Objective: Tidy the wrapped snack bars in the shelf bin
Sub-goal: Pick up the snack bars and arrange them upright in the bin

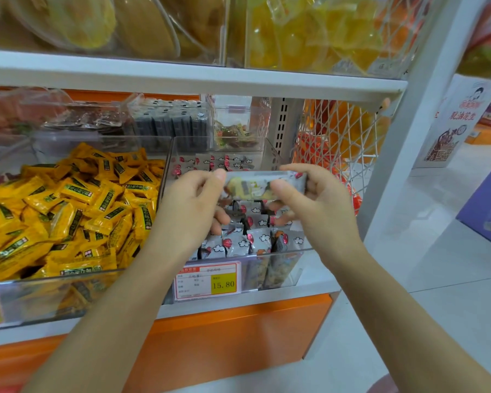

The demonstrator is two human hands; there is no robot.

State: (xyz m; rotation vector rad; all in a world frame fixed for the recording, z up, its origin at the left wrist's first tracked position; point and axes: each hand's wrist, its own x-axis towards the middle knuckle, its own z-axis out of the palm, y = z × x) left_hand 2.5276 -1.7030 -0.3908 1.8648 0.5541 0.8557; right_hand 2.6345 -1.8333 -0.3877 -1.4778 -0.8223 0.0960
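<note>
A clear plastic shelf bin [278, 255] holds several grey-white wrapped snack bars [240, 242] with red marks and cloud prints. Both hands hold one wrapped snack bar [253, 185] lying level above the middle of the bin. My left hand [192, 204] pinches its left end between thumb and fingers. My right hand [315, 199] grips its right end, thumb across the front. The bars directly under my hands are partly hidden.
A bin of yellow wrapped candies [65, 205] sits to the left. A price tag [207, 280] reading 15.80 hangs on the bin's front. Smaller clear boxes [238, 129] stand behind. A white wire mesh panel [346, 137] closes the right side. The white shelf board [182, 78] runs overhead.
</note>
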